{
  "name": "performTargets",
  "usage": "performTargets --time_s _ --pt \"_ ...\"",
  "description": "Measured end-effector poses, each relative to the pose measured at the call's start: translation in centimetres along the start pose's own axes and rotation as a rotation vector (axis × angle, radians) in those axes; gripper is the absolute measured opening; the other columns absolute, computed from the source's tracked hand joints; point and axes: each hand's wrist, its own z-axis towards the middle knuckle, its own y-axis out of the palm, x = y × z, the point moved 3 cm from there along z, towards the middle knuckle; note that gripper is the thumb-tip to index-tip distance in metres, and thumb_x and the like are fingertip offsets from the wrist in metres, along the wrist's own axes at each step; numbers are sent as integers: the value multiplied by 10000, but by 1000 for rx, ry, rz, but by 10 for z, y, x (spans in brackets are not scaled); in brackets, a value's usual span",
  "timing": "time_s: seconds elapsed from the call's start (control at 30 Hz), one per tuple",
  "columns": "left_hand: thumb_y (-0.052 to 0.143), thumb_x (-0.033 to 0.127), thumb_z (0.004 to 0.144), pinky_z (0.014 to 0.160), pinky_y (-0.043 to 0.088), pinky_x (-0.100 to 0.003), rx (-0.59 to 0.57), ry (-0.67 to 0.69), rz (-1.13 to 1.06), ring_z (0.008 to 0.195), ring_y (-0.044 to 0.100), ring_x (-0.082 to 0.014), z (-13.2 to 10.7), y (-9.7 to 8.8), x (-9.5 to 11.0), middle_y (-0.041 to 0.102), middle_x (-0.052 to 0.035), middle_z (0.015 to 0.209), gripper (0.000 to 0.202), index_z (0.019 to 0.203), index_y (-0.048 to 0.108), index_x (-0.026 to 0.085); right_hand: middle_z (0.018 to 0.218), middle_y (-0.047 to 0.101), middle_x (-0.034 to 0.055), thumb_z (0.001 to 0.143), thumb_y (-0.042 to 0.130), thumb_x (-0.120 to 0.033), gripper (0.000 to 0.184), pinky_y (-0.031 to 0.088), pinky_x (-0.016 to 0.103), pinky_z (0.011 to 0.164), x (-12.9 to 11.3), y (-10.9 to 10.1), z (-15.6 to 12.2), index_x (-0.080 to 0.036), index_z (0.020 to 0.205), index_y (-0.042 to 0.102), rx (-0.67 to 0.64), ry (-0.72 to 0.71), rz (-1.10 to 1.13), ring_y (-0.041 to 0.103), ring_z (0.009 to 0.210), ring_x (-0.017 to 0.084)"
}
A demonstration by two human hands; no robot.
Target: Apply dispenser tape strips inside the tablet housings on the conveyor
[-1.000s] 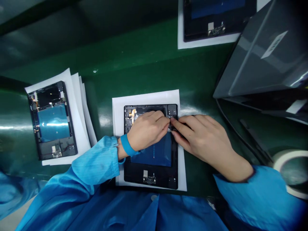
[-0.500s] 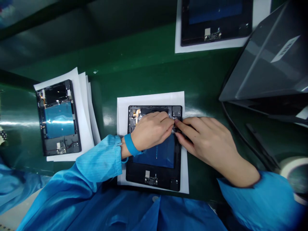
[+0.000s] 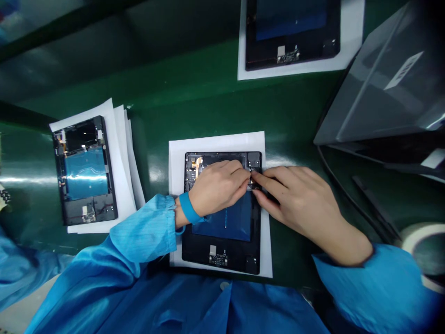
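Observation:
An opened tablet (image 3: 222, 253) lies on white paper (image 3: 177, 146) in front of me, with a blue battery area and a small circuit board showing. My left hand (image 3: 220, 185) reaches across its upper half, fingertips pinched together near the right edge. From the right, my right hand (image 3: 302, 204) meets it there, thumb and index finger closing in at the same spot. A small shiny part shows between the fingertips, too small and covered to name. A blue band (image 3: 189, 208) circles my left wrist.
Another opened tablet (image 3: 111, 211) rests on stacked paper at left; a third tablet (image 3: 264, 51) lies at the back. On the right are a grey panel-like object (image 3: 375, 88), a cable (image 3: 335, 178), a dark slim tool (image 3: 375, 206) and a tape roll (image 3: 412, 239). Another person's blue sleeve (image 3: 24, 269) shows at lower left.
The tablet at the back has shifted left in the picture, with its paper. Both my hands stay at the same spot on the front tablet, with barely any movement.

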Motion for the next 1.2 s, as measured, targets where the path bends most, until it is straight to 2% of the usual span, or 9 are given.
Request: performTargets --time_s 0.2,0.37,0.5,0.67,0.97,1.2 --pt "443 228 987 705 473 -304 8 8 -24 761 577 -179 1 1 -2 623 -48 837 254 890 662 143 915 696 67 925 573 -272 247 433 331 729 3 -2 -2 -127 1100 671 -7 26 22 599 776 182" --pt "440 216 990 694 474 -309 7 11 -45 757 574 -175 1 1 -3 625 -49 837 249 898 659 143 901 713 58 893 597 -220 257 466 289 668 10 -4 -4 -156 1135 657 74 136 95 636 763 166" --pt "432 213 994 689 473 -313 -12 3 -62 747 566 -171 1 1 -4 621 -47 833 256 889 656 149 841 714 40 889 600 -216 220 438 283 587 11 -3 -1 -182 1094 672 96 186 6 641 701 162" --pt "430 210 992 705 475 -325 -43 -7 -75 750 560 -169 1 1 -4 620 -49 848 254 881 650 150 822 706 41 874 622 -218 160 407 282 545 8 0 3 -173 1018 675 84 169 -68 622 666 155" --pt "421 207 995 710 475 -330 -45 -13 -73 758 561 -173 1 1 -3 617 -52 849 261 890 652 147 816 697 31 867 623 -212 129 367 283 535 3 2 4 -188 986 668 69 161 -120 601 666 150" --pt "421 204 994 702 475 -334 -39 -12 -68 754 563 -176 1 1 -3 618 -53 844 259 881 648 150 860 704 43 898 575 -226 137 336 291 542 4 4 5 -195 979 681 53 193 -80 589 702 163"
